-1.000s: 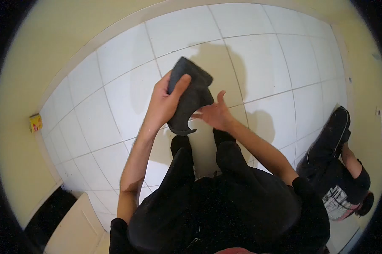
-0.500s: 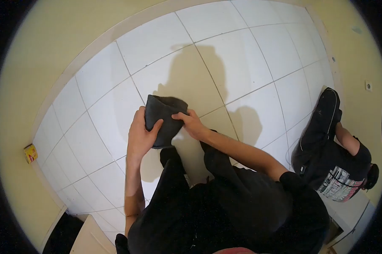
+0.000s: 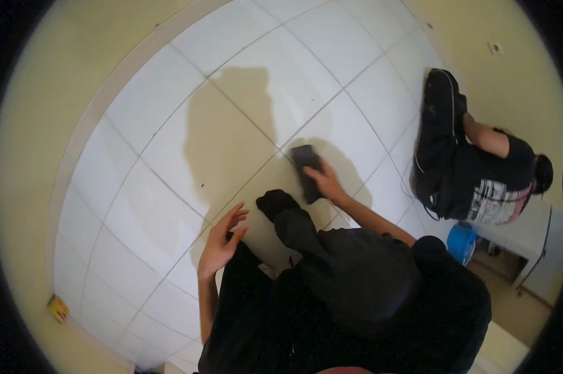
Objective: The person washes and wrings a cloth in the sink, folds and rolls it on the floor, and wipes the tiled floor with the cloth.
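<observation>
Right hand (image 3: 327, 185) flat on the dark folded cloth (image 3: 307, 168), pressing it to the white tiled floor (image 3: 169, 143) just ahead of the knee. Left hand (image 3: 222, 242) empty, fingers spread, well apart from the cloth. Another person (image 3: 474, 168) crouched by the wall at right.

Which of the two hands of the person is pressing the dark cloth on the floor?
The right hand: it lies on the dark cloth on the white tiled floor. The left hand is open and holds nothing.
</observation>
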Demonstrator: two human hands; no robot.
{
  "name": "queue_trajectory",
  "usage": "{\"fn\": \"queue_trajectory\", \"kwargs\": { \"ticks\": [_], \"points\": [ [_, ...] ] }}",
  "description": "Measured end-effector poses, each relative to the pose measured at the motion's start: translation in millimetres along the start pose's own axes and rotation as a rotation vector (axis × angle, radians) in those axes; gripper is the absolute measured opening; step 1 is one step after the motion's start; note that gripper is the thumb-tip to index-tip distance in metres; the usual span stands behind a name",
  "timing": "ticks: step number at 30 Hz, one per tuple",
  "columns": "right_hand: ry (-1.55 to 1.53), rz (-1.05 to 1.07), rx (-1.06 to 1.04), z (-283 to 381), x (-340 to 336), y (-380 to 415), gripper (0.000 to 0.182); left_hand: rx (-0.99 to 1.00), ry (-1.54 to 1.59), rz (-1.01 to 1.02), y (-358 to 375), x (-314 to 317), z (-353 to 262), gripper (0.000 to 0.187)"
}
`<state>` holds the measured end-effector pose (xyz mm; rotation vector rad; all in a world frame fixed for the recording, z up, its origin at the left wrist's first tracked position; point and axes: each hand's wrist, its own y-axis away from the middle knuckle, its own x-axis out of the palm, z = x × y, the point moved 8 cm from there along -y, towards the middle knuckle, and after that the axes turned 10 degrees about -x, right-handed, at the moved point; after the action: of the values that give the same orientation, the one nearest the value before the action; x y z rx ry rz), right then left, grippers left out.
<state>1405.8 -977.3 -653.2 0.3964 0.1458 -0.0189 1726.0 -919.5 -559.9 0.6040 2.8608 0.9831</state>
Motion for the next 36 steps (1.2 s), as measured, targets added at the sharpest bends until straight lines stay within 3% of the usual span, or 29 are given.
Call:
{"fn": "queue_trajectory", "kwargs": {
  "ticks": [2, 3, 5, 7, 10, 11, 13, 15, 16, 19, 20, 21, 22, 23, 24, 25, 26, 28, 29, 30, 33, 35, 36],
  "points": [
    [0.172, -0.326, -0.124, -19, -106, 35, 0.054, -0.082, 0.009, -0.136, 9, -17, 42, 0.049],
    [0.224, -0.496, -0.083, -42, -162, 65, 0.052, -0.093, -0.001, -0.184, 13, -25, 59, 0.047],
    [0.693, -0.761, -0.054, -30, -237, 136, 0.052, -0.129, -0.022, -0.287, 24, -42, 86, 0.044],
    [0.889, -1.220, 0.082, -75, -299, 210, 0.048, -0.171, -0.060, -0.348, 28, -52, 88, 0.042],
    [0.739, -1.306, 0.661, -117, -308, 242, 0.044, -0.137, -0.215, -0.407, 19, -67, 74, 0.041],
    [0.812, -1.207, 0.635, -206, -339, 236, 0.050, -0.112, -0.276, -0.425, 13, -71, 68, 0.041],
    [0.762, -1.330, 0.617, -173, -302, 189, 0.050, -0.081, -0.460, -0.465, 0, -72, 32, 0.041],
    [0.604, -1.421, 0.476, -123, -284, 124, 0.051, -0.093, -0.719, -0.523, -11, -63, -14, 0.041],
    [0.728, -1.430, 0.302, -122, -300, 87, 0.051, -0.049, -0.705, -0.503, -14, -54, -22, 0.040],
    [0.855, -1.303, 0.102, -66, -318, -40, 0.054, 0.093, -0.644, -0.438, -17, -30, -33, 0.040],
    [0.790, -1.231, -0.083, -61, -328, -85, 0.058, 0.085, -0.665, -0.384, -17, -19, -27, 0.040],
    [0.675, -1.114, -0.088, -38, -317, -122, 0.059, 0.070, -0.686, -0.327, -13, -9, -21, 0.040],
    [0.668, -0.972, -0.095, -12, -297, -153, 0.056, 0.019, -0.631, -0.256, -10, -4, -14, 0.040],
    [0.534, -0.928, -0.275, 9, -266, -180, 0.052, -0.028, -0.568, -0.183, -8, 5, -9, 0.040],
    [0.653, -0.871, -0.335, 18, -232, -209, 0.050, -0.081, -0.511, -0.103, -1, 12, -2, 0.040],
    [0.604, -0.645, -0.234, 3, -193, -236, 0.046, -0.065, -0.500, -0.130, 0, 11, 0, 0.040],
    [0.827, -0.629, -0.440, 36, -128, -229, 0.039, -0.047, -0.491, -0.158, -1, 8, 3, 0.040],
    [0.775, -0.429, -0.556, 53, -6, -211, 0.026, -0.028, -0.489, -0.226, 1, -1, 2, 0.040],
    [0.786, -0.200, -0.601, 40, 52, -204, 0.021, -0.017, -0.496, -0.271, 0, -6, -1, 0.040],
    [0.752, -0.119, -0.745, 48, 112, -181, 0.013, -0.009, -0.504, -0.316, -1, -13, -4, 0.040],
    [0.700, 0.325, -0.906, 46, 259, -115, 0.027, 0.005, -0.422, -0.381, -3, -30, -7, 0.041],
    [0.636, 0.621, -1.036, 57, 314, -77, 0.034, -0.013, -0.381, -0.418, 1, -45, -4, 0.040],
    [0.566, 0.648, -1.074, 67, 317, -71, 0.036, -0.018, -0.386, -0.443, 6, -58, 1, 0.040]
  ]
}}
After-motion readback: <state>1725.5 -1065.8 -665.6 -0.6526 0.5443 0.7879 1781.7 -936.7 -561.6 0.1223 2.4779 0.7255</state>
